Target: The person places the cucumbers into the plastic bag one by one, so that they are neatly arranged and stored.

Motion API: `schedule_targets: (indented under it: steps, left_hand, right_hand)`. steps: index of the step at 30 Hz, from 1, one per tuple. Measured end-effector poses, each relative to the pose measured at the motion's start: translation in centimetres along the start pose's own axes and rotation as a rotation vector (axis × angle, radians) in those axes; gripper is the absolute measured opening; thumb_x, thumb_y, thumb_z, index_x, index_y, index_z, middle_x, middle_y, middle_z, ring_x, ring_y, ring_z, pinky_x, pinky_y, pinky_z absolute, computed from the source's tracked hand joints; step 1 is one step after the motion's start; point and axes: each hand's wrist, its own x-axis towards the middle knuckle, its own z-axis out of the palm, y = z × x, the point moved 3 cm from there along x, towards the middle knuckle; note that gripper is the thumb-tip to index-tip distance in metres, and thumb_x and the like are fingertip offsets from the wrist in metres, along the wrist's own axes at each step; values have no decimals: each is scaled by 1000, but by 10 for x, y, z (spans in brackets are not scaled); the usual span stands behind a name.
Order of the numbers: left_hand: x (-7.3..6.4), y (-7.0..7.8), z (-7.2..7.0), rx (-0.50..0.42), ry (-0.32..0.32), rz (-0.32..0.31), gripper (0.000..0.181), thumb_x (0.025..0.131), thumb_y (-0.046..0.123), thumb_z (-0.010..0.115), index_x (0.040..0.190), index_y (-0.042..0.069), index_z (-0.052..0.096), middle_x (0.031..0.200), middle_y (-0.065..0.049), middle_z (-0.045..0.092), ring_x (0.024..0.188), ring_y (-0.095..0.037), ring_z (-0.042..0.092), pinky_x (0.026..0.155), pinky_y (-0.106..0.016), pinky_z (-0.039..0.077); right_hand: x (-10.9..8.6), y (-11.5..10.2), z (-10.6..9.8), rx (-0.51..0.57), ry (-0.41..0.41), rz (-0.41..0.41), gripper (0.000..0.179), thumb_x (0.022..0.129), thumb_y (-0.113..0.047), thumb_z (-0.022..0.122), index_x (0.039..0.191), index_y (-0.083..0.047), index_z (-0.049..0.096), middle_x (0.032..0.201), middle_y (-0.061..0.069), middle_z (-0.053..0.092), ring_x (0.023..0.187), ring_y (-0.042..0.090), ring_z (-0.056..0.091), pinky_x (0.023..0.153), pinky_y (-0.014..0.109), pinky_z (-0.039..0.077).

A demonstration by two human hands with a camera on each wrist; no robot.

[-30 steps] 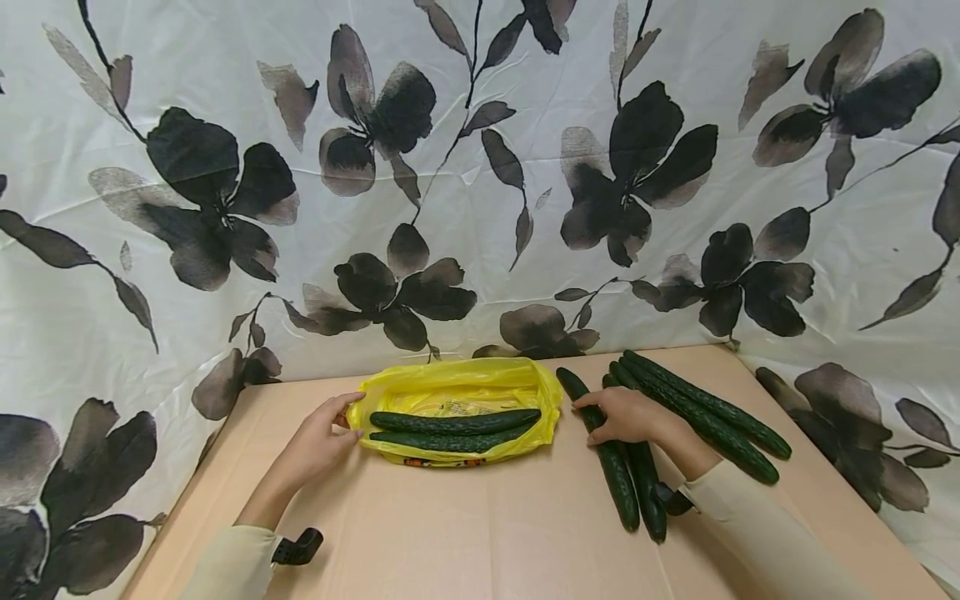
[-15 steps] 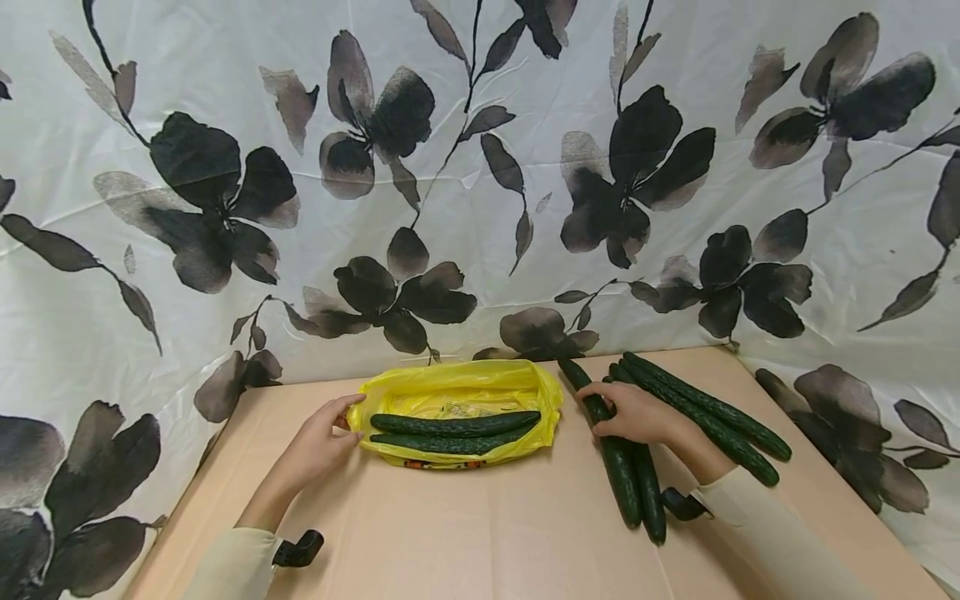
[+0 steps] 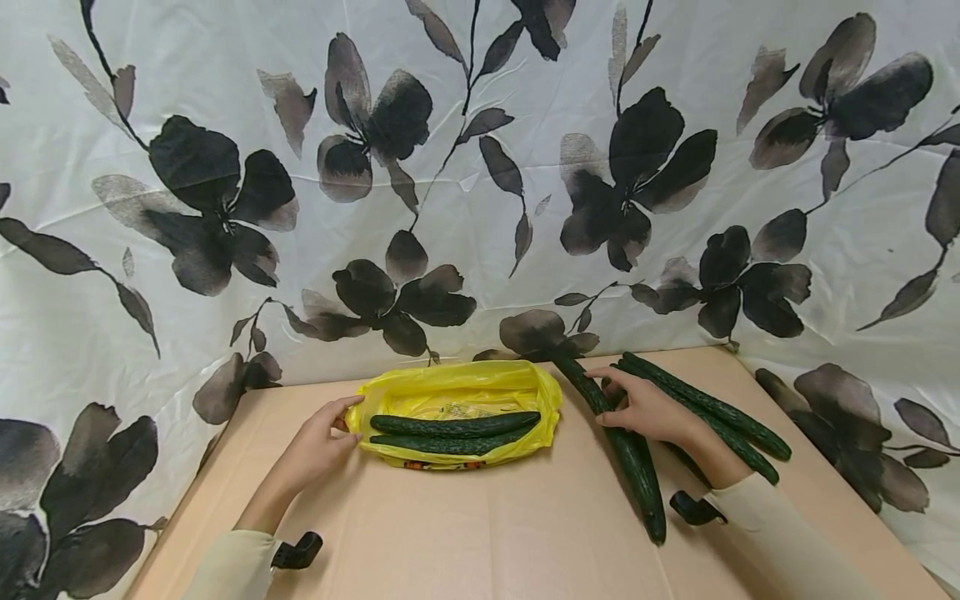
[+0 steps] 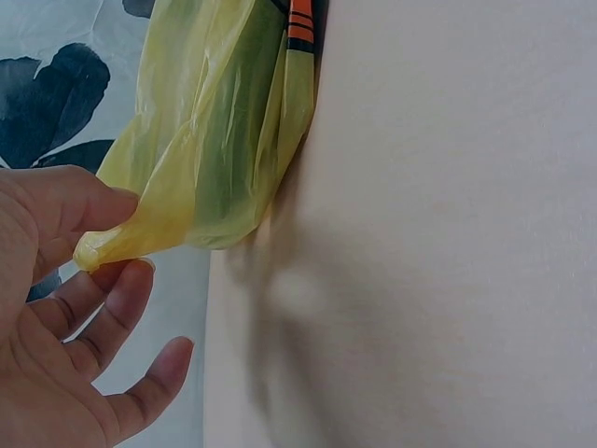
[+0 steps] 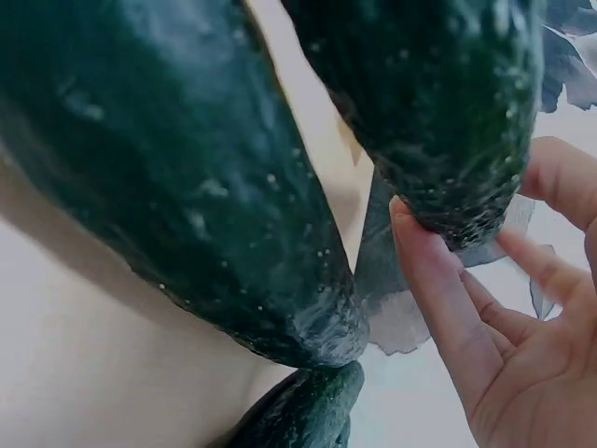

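At the nine o'clock end of the yellow bag (image 3: 420,381), the thumb and fingertips of the left hand (image 3: 318,446) pinch a gathered bit of plastic; the left wrist view shows the other fingers spread loosely, off the bag. At three o'clock of the bag, the right hand (image 3: 648,410) grips a cucumber (image 3: 633,468) between thumb and fingers. The right wrist view shows fingertips on both sides of its narrow end.

From the right hand, that gripped cucumber points to eleven o'clock one way and five o'clock the other, its far end just beside the bag. I cannot tell how much of it is off the surface. In the right wrist view, a second cucumber (image 5: 177,177) fills the ten o'clock side, with a gap between the two, and a smaller-looking dark tip (image 5: 303,411) shows at six o'clock.

Beyond the right hand, toward three o'clock, a pair of cucumbers (image 3: 731,417) lies aslant from ten to four, partly behind the wrist. Within the bag, two more cucumbers (image 3: 456,423) rest side by side along the nine-to-three line, nearer its six o'clock edge.

Pale sleeves run off to seven o'clock from the left hand and four o'clock from the right. Under everything spreads a peach-coloured tabletop (image 3: 465,533); across twelve o'clock hangs a white sheet (image 3: 480,200) with dark flowers.
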Motion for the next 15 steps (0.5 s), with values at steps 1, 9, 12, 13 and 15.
schedule_targets:
  steps: [1, 9, 12, 13, 15]
  left_hand:
    - [0, 0, 0, 0, -1, 0, 59, 90, 2, 71, 145, 0, 51, 109, -12, 60, 102, -29, 57, 78, -33, 47]
    - [1, 1, 0, -2, 4, 5, 59, 89, 1, 71, 145, 0, 51, 109, -12, 61, 101, -27, 57, 77, -31, 47]
    - [1, 0, 0, -1, 5, 6, 59, 89, 1, 71, 145, 0, 51, 109, -13, 61, 101, -28, 57, 76, -31, 47]
    - [1, 1, 0, 0, 5, 5, 59, 89, 1, 71, 145, 0, 51, 109, -13, 61, 101, -29, 57, 75, -31, 46]
    - [1, 1, 0, 2, 4, 5, 60, 89, 2, 72, 145, 0, 51, 109, -12, 60, 101, -30, 57, 75, -31, 46]
  right_hand:
    - [0, 1, -1, 16, 4, 8, 74, 88, -15, 78, 153, -12, 42, 123, 21, 56, 79, 23, 65, 65, 35, 54]
    - [-2, 2, -4, 102, -5, 61, 73, 87, -17, 79, 146, 7, 43, 120, 18, 55, 79, 25, 59, 61, 31, 53]
    - [-3, 0, -6, 118, -8, 66, 73, 86, -17, 79, 145, 9, 44, 118, 17, 56, 81, 25, 57, 62, 30, 52]
    - [-4, -1, -6, 121, -9, 57, 72, 86, -17, 79, 144, 9, 45, 117, 17, 57, 83, 25, 57, 63, 29, 52]
    - [-4, -2, -7, 136, -10, 44, 69, 86, -18, 80, 141, 8, 47, 115, 16, 59, 87, 25, 57, 67, 28, 52]
